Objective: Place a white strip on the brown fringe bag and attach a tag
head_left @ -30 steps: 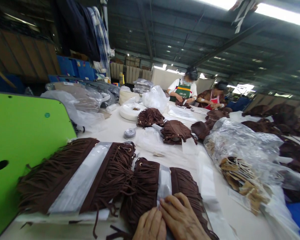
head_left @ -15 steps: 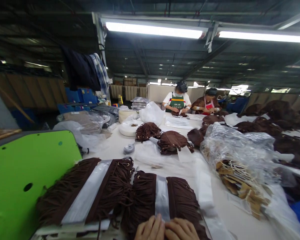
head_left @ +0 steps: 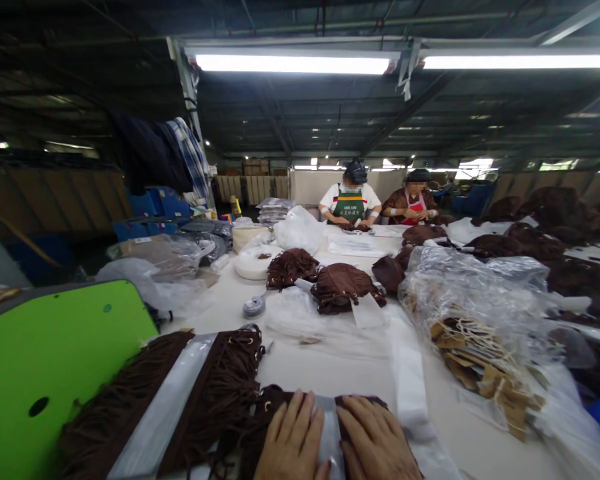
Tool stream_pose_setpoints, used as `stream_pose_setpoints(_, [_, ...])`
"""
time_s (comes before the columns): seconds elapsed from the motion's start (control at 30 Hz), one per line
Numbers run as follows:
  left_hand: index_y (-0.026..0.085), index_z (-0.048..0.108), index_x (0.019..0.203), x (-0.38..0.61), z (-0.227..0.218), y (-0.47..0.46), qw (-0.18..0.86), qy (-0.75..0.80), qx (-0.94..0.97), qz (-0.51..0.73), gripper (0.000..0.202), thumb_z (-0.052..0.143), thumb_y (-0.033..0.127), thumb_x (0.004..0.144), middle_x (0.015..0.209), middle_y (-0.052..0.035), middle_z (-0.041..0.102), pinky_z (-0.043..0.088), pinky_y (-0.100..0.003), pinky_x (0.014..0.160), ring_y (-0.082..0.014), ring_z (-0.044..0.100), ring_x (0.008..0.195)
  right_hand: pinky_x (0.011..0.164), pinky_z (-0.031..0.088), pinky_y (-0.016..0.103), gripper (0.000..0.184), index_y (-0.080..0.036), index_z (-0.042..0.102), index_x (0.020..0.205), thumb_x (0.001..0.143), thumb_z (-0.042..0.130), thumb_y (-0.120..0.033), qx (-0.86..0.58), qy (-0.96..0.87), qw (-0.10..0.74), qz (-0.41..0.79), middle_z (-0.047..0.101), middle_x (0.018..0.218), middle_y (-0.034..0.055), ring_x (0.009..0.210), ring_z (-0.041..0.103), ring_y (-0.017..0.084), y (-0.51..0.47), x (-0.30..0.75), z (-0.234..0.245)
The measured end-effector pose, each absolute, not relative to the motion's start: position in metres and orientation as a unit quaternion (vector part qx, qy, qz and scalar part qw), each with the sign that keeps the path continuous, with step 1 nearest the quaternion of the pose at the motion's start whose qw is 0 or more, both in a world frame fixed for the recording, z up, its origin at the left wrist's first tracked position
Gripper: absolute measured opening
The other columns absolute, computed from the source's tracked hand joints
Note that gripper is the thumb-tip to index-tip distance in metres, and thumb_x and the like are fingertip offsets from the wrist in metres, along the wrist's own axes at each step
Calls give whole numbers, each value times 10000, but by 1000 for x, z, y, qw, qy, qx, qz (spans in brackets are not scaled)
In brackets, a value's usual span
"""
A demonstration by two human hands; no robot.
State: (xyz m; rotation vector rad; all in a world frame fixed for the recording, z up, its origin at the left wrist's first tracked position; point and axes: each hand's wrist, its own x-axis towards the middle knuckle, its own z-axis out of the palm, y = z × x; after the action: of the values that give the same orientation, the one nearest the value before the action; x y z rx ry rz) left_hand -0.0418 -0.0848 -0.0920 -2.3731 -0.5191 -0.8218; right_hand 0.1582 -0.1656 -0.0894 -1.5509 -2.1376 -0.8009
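My left hand (head_left: 291, 443) and my right hand (head_left: 377, 443) lie flat, fingers stretched out, on a brown fringed piece (head_left: 273, 413) at the bottom edge of the view. Between them runs a clear plastic strip (head_left: 329, 427) across that piece. To the left lies a larger brown fringed piece (head_left: 135, 407) with its own wide clear band (head_left: 167, 407). Both hands press down and hold nothing.
A green board (head_left: 55, 360) stands at the left. A clear bag of tan tags (head_left: 480, 333) lies to the right. More brown fringed items (head_left: 343, 287), tape rolls (head_left: 253, 263) and plastic bags sit farther along the white table (head_left: 330, 363). Two people work at the far end.
The view has tilted upward. My hands have flattened and spread over the fringed piece, which now sits lower in the view.
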Motion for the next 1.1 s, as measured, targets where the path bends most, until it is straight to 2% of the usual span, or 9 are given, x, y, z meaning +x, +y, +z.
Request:
stream_pose_setpoints(0.13, [153, 584, 1114, -33, -111, -55, 319, -208, -879, -288, 565, 436, 602, 804, 1121, -114, 613, 265, -415, 956, -284, 509, 1046, 768, 469, 381, 386, -114, 621, 1068, 855, 449, -386, -554, -737, 131, -365, 656, 1091, 113, 968, 621, 250, -143, 162, -110])
stream_pose_setpoints(0.3, [194, 598, 1104, -42, -121, -49, 318, -187, -887, -277, 597, 402, 666, 795, 1090, -70, 632, 323, -345, 881, -252, 510, 1024, 729, 529, 325, 403, -144, 599, 1131, 888, 412, -406, -548, -768, 94, -318, 643, 1121, 74, 970, 633, 203, -147, 176, -126])
stream_pose_setpoints(0.4, [186, 572, 1130, -42, -100, -42, 267, -213, -899, -275, 474, 350, 525, 885, 1093, -34, 641, 345, -281, 825, -179, 522, 1018, 840, 526, 350, 378, -179, 558, 1197, 908, 390, -355, -617, -739, 98, -252, 574, 1223, 60, 1090, 569, 210, -150, 190, -118])
stream_pose_setpoints(0.5, [165, 544, 1155, -39, -97, -34, 204, -285, -901, -255, 378, 337, 371, 915, 1072, -51, 647, 344, -326, 854, -188, 557, 990, 858, 529, 418, 416, -135, 569, 1188, 925, 331, -353, -700, -676, 119, -197, 560, 1230, 112, 1108, 552, 259, -148, 197, -119])
stream_pose_setpoints(0.6, [174, 597, 1064, -39, -121, -28, 159, -331, -903, -221, 318, 411, 363, 890, 1013, -57, 668, 368, -373, 829, -225, 590, 917, 837, 549, 367, 480, -85, 605, 1138, 937, 276, -372, -723, -659, 152, -139, 591, 1178, 154, 1057, 587, 257, -144, 196, -133])
stream_pose_setpoints(0.7, [223, 605, 1069, -39, -139, -26, 92, -366, -910, -169, 275, 467, 344, 865, 1078, -52, 649, 397, -370, 803, -232, 585, 947, 877, 526, 390, 501, -74, 581, 1172, 938, 266, -386, -725, -659, 172, -98, 562, 1214, 164, 1086, 565, 269, -143, 194, -146])
stream_pose_setpoints(0.9, [218, 564, 1158, -29, -105, -28, -72, -450, -886, -79, 333, 418, 291, 867, 1188, -99, 587, 402, -493, 897, -278, 538, 1073, 946, 456, 463, 495, -56, 549, 1206, 926, 288, -370, -741, -646, 184, -14, 529, 1246, 184, 1149, 506, 302, -141, 188, -130])
stream_pose_setpoints(1.0, [194, 532, 1197, -30, -90, -30, -97, -445, -888, -59, 365, 405, 268, 864, 1212, -94, 572, 395, -471, 964, -248, 517, 1124, 960, 432, 494, 483, -67, 538, 1218, 925, 281, -353, -733, -641, 228, -20, 503, 1279, 178, 1186, 469, 303, -150, 190, -110])
stream_pose_setpoints(1.1, [120, 453, 1267, -38, -85, -32, -90, -446, -889, -51, 431, 327, 194, 861, 1308, -110, 485, 346, -412, 1045, -211, 422, 1231, 961, 448, 454, 444, -116, 556, 1192, 926, 292, -354, -732, -611, 298, -43, 534, 1261, 144, 1173, 494, 259, -175, 206, -100])
